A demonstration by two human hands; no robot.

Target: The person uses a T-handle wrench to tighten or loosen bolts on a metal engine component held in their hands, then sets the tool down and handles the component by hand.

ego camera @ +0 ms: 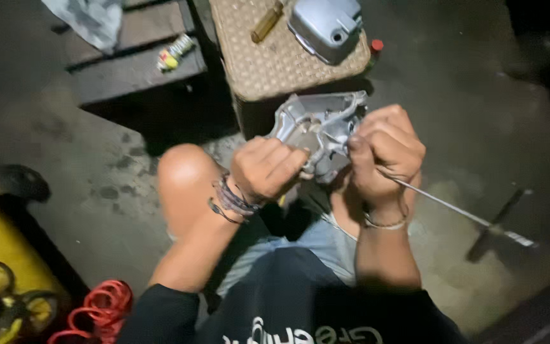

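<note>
Woven stool [268, 64] ahead serves as parts tray: grey metal cover [324, 25] and yellow-handled tool [267, 22] on top. Cast aluminium housing [316, 127] held above knees, between both hands, likely raised for view into cavity. Left hand [265, 167] clamped on housing's lower edge, steadying it. Right hand [383, 150] fisted around long T-handle wrench [453, 210], tip at housing, shaft trailing right.

Dull cast-metal engine cover [316, 127], woven-wicker stool [268, 64]
</note>
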